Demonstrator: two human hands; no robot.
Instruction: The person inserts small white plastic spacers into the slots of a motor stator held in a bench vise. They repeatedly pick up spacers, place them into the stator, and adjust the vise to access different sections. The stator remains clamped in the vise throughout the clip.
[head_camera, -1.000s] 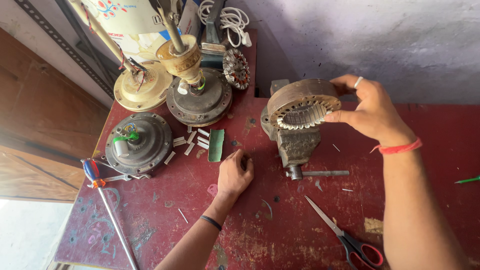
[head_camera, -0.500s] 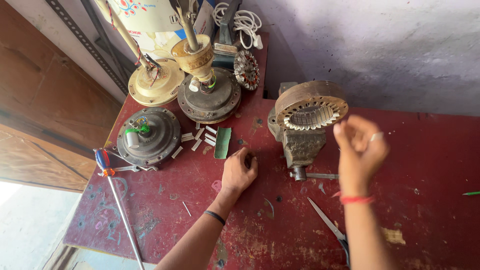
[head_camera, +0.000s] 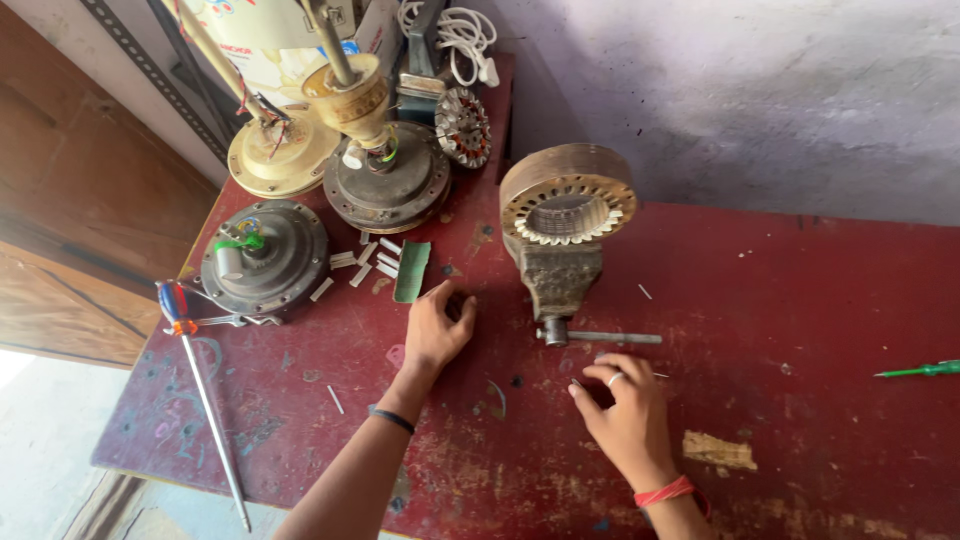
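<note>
My left hand (head_camera: 437, 330) rests palm down on the red table (head_camera: 800, 300), fingers loosely bent, just below a green paper strip (head_camera: 411, 271). It holds nothing. My right hand (head_camera: 625, 410), with a ring and a red wrist thread, lies low on the table with its fingertips curled down just below the vise handle bar (head_camera: 605, 338). Nothing shows in it. A round toothed motor stator (head_camera: 567, 205) sits clamped in a rusty bench vise (head_camera: 558, 278) between and beyond both hands.
Fan motor housings stand at the back left: a grey one (head_camera: 265, 257), a dark one (head_camera: 386, 185) and a cream one (head_camera: 283, 150). Small white slips (head_camera: 362, 265) lie beside them. A long screwdriver (head_camera: 205, 400) lies left, a green screwdriver (head_camera: 920, 370) far right.
My right hand has left the stator and come down to the table in front of the vise. My left hand has stayed put. The view has shifted slightly.
</note>
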